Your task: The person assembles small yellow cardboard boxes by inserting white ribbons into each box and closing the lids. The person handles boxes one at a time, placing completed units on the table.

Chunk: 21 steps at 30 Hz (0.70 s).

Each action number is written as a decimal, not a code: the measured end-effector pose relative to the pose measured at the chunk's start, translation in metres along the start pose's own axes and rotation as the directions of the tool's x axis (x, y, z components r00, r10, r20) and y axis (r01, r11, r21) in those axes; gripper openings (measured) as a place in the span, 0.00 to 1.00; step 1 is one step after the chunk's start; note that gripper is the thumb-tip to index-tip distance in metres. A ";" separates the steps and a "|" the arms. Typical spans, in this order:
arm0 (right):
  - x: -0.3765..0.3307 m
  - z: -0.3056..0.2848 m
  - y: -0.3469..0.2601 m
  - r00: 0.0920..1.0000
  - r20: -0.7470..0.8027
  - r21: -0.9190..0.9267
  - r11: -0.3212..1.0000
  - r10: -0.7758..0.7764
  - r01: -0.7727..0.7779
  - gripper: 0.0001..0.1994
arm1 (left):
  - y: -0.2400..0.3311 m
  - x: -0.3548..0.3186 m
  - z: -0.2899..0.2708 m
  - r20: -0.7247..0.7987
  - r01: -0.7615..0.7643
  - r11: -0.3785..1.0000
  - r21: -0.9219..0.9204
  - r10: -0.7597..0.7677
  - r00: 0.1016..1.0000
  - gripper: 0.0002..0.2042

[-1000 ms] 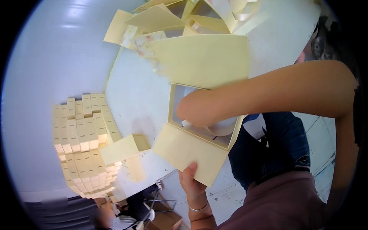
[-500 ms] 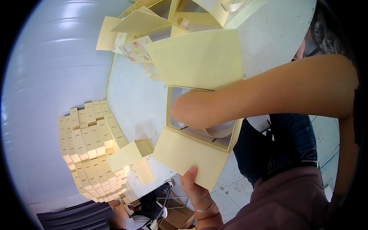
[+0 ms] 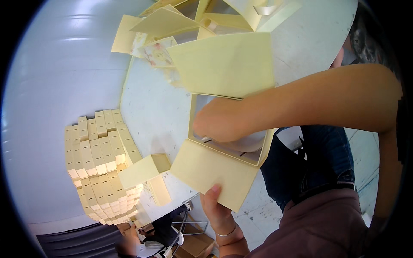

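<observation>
A cream cardboard box point(image 3: 266, 150) lies open at the table edge, its large lid panel point(image 3: 223, 64) raised on the far side and its front flap point(image 3: 215, 172) folded out toward me. My left hand point(image 3: 217, 210), with a thin bracelet at the wrist, pinches the flap's outer edge, thumb on top and the other fingers underneath. My right hand point(image 3: 217, 120) reaches down into the box. Its fingers are hidden behind the back of the hand and the box wall. A pale, smooth surface shows inside beside the right wrist.
Many narrow cream boxes point(image 3: 99, 155) are stacked at the left against a pale wall. An open small box point(image 3: 142, 170) lies beside them. More opened cream boxes point(image 3: 172, 21) and a patterned card point(image 3: 159, 51) crowd the table's far end. Another person point(image 3: 150, 247) sits below, beyond the table.
The right hand stays inside the box, shifted slightly. The left hand keeps its hold on the flap. The whole view has tilted a little.
</observation>
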State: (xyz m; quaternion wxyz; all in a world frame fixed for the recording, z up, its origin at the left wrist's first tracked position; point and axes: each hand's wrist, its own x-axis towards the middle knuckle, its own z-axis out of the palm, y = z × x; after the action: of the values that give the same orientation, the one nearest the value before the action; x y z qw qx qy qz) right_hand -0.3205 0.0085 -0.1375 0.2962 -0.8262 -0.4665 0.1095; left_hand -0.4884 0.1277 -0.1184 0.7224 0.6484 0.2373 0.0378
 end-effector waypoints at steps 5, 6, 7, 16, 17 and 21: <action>-0.004 0.003 0.000 0.976 -0.157 -0.170 0.978 -0.151 0.124 0.06 | 0.000 0.007 -0.010 0.103 -0.007 1.000 -0.003 0.007 0.995 0.28; -0.004 0.005 0.000 0.961 -0.185 -0.219 0.962 -0.206 0.164 0.06 | -0.001 0.006 -0.010 0.093 -0.012 1.000 -0.008 0.012 0.996 0.28; -0.003 0.007 0.000 0.940 -0.232 -0.225 0.954 -0.248 0.196 0.06 | -0.002 0.005 -0.010 0.113 -0.034 0.999 -0.028 0.037 0.993 0.28; 0.007 0.012 0.006 0.998 -0.016 0.014 0.998 -0.058 0.059 0.07 | -0.004 0.007 -0.015 0.097 -0.018 1.000 -0.006 0.019 0.995 0.28; 0.008 0.012 0.006 0.999 -0.010 -0.015 0.998 -0.053 0.053 0.07 | -0.005 0.008 -0.017 0.105 -0.023 1.000 -0.006 0.024 0.994 0.28; 0.006 0.015 0.005 0.998 -0.055 -0.009 1.000 0.000 -0.001 0.04 | -0.006 0.006 -0.019 0.118 -0.084 0.994 -0.066 0.092 0.989 0.28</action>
State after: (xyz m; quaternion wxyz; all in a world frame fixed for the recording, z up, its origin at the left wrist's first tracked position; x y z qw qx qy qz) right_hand -0.3204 0.0174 -0.1520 0.3050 -0.8305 -0.4585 0.0847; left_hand -0.4921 0.1467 -0.1273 0.7525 0.6370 0.1630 0.0375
